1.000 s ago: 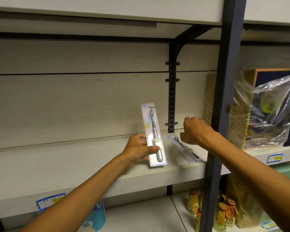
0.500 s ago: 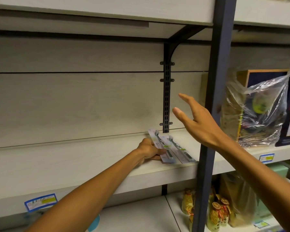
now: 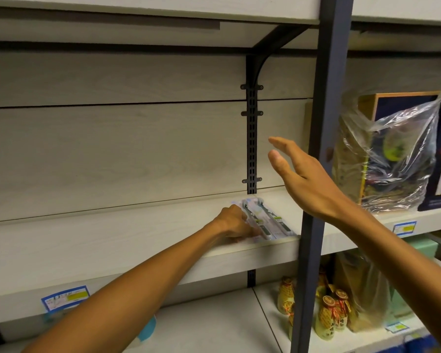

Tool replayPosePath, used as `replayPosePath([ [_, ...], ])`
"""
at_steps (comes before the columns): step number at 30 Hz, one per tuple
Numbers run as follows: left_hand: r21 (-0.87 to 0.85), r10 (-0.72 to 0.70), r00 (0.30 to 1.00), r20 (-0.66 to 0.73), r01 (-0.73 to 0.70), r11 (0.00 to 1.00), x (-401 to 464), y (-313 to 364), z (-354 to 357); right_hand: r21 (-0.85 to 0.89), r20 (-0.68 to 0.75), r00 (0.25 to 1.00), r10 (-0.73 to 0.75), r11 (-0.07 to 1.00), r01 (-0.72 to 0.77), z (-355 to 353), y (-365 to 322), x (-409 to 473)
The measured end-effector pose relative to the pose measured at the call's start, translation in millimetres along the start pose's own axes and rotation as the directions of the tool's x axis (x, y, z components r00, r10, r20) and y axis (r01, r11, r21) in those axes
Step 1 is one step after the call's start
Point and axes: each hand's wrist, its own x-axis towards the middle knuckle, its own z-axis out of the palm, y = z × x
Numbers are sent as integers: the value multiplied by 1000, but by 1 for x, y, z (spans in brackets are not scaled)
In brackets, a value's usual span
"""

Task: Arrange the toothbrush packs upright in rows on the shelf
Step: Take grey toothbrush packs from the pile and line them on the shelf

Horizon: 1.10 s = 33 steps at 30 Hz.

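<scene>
Packs: two toothbrush packs point(image 3: 264, 219) lie flat, side by side and touching, near the front edge of the shelf point(image 3: 112, 240), just left of the dark post point(image 3: 316, 174).
Left hand: the left hand point(image 3: 233, 222) is curled, with its fingers on the left pack. It looks like it is pressing or pinching the pack's edge. I cannot tell if it has a full hold.
Right hand: the right hand point(image 3: 301, 174) is up in the air, wide open, holding nothing. It is well above the packs.
How they feel: each pack looks thin and very light, a flat card with a clear plastic bubble over the brush. The card would bend a bit. The plastic looks smooth and may slip.
Where to hold: pinch the long side edges, near the bottom.
Watch out: a pack this thin will likely tip over when stood up, so lean it on the back wall point(image 3: 112, 154).
Job so far: no pack is standing yet.
</scene>
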Motion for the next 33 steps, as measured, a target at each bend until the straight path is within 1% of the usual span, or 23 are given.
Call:
replayPosePath([
  [3,66,16,1000,-5,-16,998,2,-3,0,0,-6,1000,5,1000,-5,-1,2,-1],
  [7,35,45,999,-9,-45,998,3,-5,-1,16,4,1000,10,1000,-10,1,2,-2],
  [12,-77,178,971,-161,-193,978,-11,-7,-18,23,10,1000,0,1000,0,10,-3,5],
  [16,-57,233,911,-340,-267,962,-27,-20,-52,56,26,1000,-6,998,5,23,-13,13],
  [19,-39,244,870,-429,-287,957,-46,-37,-81,80,14,1000,-15,997,14,36,-25,19],
  [22,25,295,807,-512,-329,944,-70,-55,-111,98,27,999,-26,995,23,52,-39,25],
  [27,60,316,747,-584,-348,935,-121,-93,-155,92,96,994,-51,995,42,88,-73,33],
  [33,112,330,693,-641,-342,933,-193,-162,-201,122,171,976,-133,986,113,142,-144,32],
])
